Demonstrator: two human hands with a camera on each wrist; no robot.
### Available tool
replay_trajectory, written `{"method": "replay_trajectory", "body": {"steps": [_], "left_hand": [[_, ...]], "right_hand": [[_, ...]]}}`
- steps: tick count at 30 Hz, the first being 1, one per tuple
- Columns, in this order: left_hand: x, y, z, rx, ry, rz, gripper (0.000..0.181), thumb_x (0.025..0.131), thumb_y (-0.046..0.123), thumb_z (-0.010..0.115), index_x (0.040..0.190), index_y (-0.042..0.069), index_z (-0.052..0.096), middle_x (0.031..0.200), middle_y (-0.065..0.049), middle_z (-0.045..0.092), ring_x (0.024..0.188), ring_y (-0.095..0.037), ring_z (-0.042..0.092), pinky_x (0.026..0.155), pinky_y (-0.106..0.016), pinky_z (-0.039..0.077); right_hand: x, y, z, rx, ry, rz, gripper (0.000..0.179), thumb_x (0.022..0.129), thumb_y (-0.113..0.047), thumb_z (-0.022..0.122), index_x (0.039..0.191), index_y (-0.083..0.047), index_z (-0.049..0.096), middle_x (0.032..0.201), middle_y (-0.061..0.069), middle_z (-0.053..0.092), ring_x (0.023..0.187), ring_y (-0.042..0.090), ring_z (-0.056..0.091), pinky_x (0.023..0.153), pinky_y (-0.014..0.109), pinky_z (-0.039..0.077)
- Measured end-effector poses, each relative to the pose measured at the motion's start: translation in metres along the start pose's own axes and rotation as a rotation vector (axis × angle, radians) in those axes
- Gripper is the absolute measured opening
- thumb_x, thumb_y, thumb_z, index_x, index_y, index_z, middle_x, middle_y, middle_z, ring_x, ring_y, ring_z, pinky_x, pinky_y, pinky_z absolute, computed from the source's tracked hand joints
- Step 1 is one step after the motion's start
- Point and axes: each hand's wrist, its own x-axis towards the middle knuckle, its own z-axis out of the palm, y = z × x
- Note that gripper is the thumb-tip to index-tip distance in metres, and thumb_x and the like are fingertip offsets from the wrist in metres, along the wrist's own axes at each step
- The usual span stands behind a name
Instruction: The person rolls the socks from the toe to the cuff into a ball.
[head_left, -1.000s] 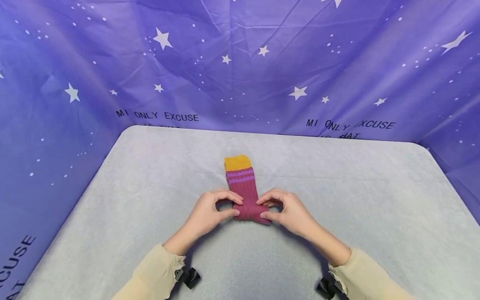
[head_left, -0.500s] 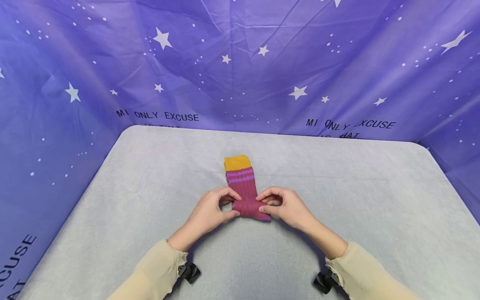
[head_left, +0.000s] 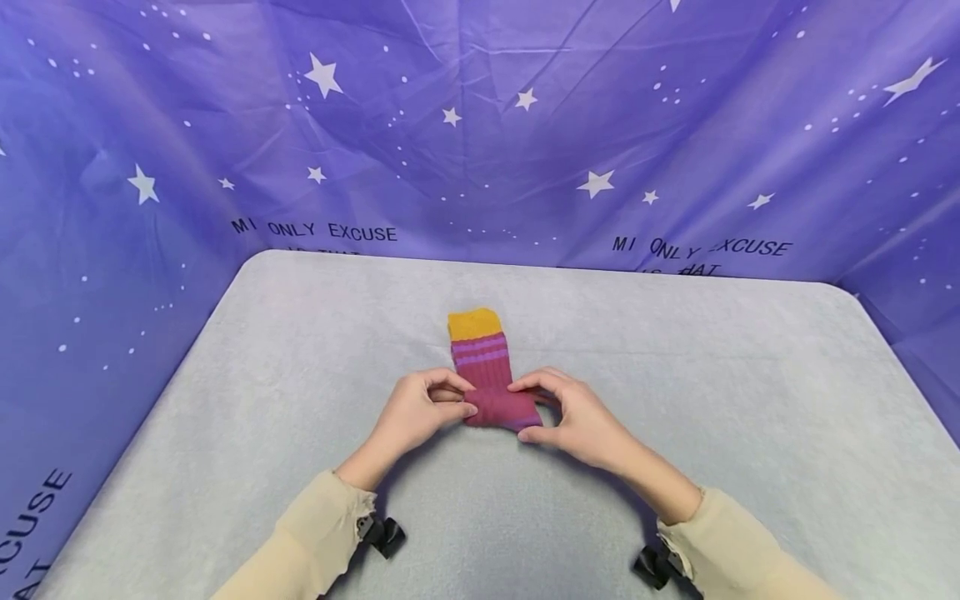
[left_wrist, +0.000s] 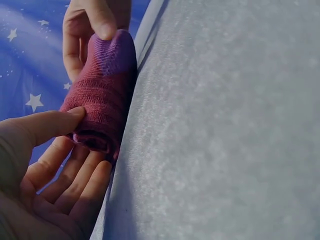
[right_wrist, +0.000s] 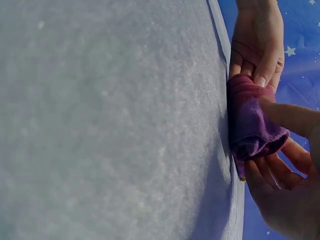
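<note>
A maroon ribbed sock [head_left: 483,367] with a mustard cuff and purple stripes lies on the table, cuff pointing away from me. Its near end is rolled up into a thick bundle, whose spiral layers show in the left wrist view. At the roll's left end, my left hand [head_left: 416,411] pinches it, thumb on the near side and fingertips beyond. My right hand [head_left: 581,421] holds the right end, thumb by a purple patch [right_wrist: 252,122] and fingers curled round the far side. Whether a second sock lies beneath, I cannot tell.
A pale grey cloth covers the table [head_left: 712,375], which has rounded far corners. Blue-purple curtains [head_left: 480,125] with white stars and lettering hang behind it and at both sides. A small black device [head_left: 386,536] is strapped at each wrist.
The rolled part has moved slightly away from me, and less of the maroon leg shows flat. More purple has turned into view at its right end. Both hands have shifted with it.
</note>
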Motion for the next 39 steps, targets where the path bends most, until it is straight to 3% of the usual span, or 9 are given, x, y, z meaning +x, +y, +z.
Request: {"method": "replay_trajectory", "body": {"steps": [3,5,13,17,24,35,39], "left_hand": [[0.001,0.0,-0.001,-0.024,0.009,-0.02,0.019,0.081,0.004,0.078,0.099,-0.001,0.073,0.095,-0.018,0.077,0.089,-0.019,0.075,0.072,-0.019,0.057],[0.0,-0.001,-0.001,-0.028,0.013,-0.023,0.019,0.082,0.003,0.078,0.099,-0.001,0.073,0.095,-0.018,0.077,0.089,-0.018,0.075,0.072,-0.019,0.057],[-0.01,0.0,-0.004,-0.029,-0.058,0.041,0.029,0.083,0.0,0.076,0.11,-0.001,0.067,0.117,-0.023,0.07,0.109,-0.033,0.07,0.087,-0.029,0.059],[-0.014,0.002,-0.007,-0.004,-0.068,0.053,0.034,0.081,-0.003,0.077,0.113,-0.001,0.065,0.118,-0.025,0.069,0.11,-0.035,0.069,0.091,-0.034,0.059],[-0.012,-0.002,-0.011,-0.011,0.006,-0.019,0.027,0.08,0.001,0.078,0.105,-0.001,0.069,0.105,-0.019,0.073,0.095,-0.024,0.073,0.076,-0.021,0.059],[-0.003,0.0,-0.013,0.036,0.066,-0.089,0.024,0.079,0.006,0.08,0.1,-0.001,0.07,0.098,-0.017,0.075,0.082,-0.018,0.074,0.072,-0.022,0.057],[0.002,-0.001,-0.016,0.043,0.076,-0.119,0.025,0.08,0.009,0.081,0.101,-0.001,0.071,0.096,-0.015,0.075,0.08,-0.012,0.071,0.072,-0.022,0.056]], "right_hand": [[0.003,0.0,0.002,-0.092,0.015,0.005,0.05,0.074,-0.005,0.085,0.119,-0.014,0.066,0.119,0.003,0.068,0.112,0.021,0.065,0.097,0.038,0.053],[0.006,0.001,0.003,-0.094,0.025,0.009,0.046,0.076,-0.003,0.083,0.117,-0.013,0.067,0.117,0.004,0.069,0.11,0.021,0.065,0.094,0.037,0.054],[0.009,0.005,0.003,0.115,0.024,0.091,0.03,0.081,0.005,0.075,0.109,-0.004,0.069,0.114,0.014,0.07,0.099,0.023,0.07,0.087,0.024,0.057],[0.01,0.003,0.004,0.223,0.023,0.118,0.03,0.082,0.003,0.075,0.111,0.002,0.068,0.116,0.021,0.069,0.097,0.02,0.071,0.085,0.021,0.058],[0.016,0.007,0.003,0.423,-0.001,0.195,0.033,0.084,0.004,0.071,0.114,0.013,0.061,0.112,0.03,0.067,0.092,0.006,0.069,0.082,0.02,0.058],[0.023,0.011,0.002,0.408,0.046,0.307,0.031,0.087,-0.004,0.072,0.113,0.012,0.065,0.107,0.023,0.074,0.087,0.0,0.069,0.078,0.017,0.056],[0.027,0.01,0.003,0.433,0.074,0.343,0.032,0.088,-0.005,0.072,0.114,0.013,0.065,0.098,0.014,0.077,0.083,0.0,0.069,0.077,0.017,0.057]]}}
